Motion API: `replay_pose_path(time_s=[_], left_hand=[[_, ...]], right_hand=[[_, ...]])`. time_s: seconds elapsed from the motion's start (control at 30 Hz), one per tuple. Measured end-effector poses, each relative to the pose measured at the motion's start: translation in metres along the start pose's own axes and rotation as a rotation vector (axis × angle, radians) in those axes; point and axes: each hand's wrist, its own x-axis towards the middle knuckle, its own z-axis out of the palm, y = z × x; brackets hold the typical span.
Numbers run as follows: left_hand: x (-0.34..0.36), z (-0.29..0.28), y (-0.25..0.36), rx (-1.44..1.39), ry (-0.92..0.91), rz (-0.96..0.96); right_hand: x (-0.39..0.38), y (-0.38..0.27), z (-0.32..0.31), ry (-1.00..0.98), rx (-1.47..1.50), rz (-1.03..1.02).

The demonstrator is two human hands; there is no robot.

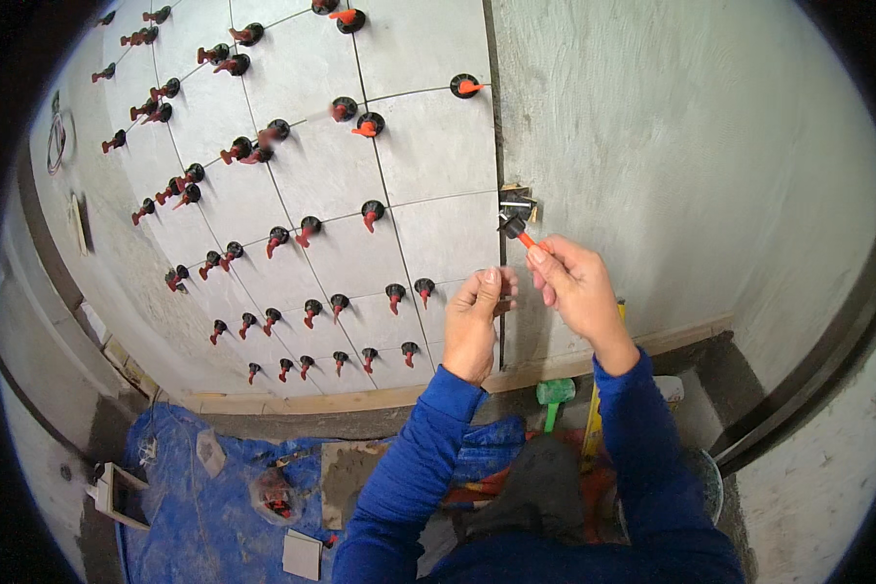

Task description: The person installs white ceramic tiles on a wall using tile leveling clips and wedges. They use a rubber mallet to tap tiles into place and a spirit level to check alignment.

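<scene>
My right hand point(565, 282) pinches the orange handle of a black-capped tile leveler point(526, 237) at the right edge of the pale tiles point(423, 146). Just above it, a dark fitting point(519, 206) sits in a small opening in the bare wall beside the tiles. My left hand point(482, 297) is raised just left and below, near the tile edge, fingers curled toward the thumb; whatever they may hold is too small to make out. Many black levelers with red or orange handles point(373, 216) stand out along the tile joints.
Bare grey plaster point(652, 146) lies to the right. Below are a green-handled mallet point(555, 393), a yellow level point(591, 428), a bucket point(706, 482), a blue tarp point(185, 487) with a plastic bag point(271, 492), loose tiles point(302, 555) and a pale frame-like object point(117, 493).
</scene>
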Motion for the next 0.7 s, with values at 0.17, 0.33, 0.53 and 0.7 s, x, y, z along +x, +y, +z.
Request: replay_pose_path(time_s=[0.17, 0.33, 0.53, 0.7], left_hand=[[0.015, 0.017, 0.021, -0.033, 0.016, 0.127], [0.030, 0.016, 0.019, -0.470, -0.304, -0.017], [0.018, -0.006, -0.007, -0.124, 0.008, -0.176], [-0.005, -0.030, -0.022, -0.060, -0.004, -0.075]], right_hand=[[0.008, 0.009, 0.006, -0.036, -0.299, -0.171], [0.007, 0.006, 0.003, -0.084, 0.042, 0.050], [0.049, -0.008, -0.007, 0.139, -1.009, -0.578], [0.072, -0.019, 0.000, 0.001, -1.447, -0.736]])
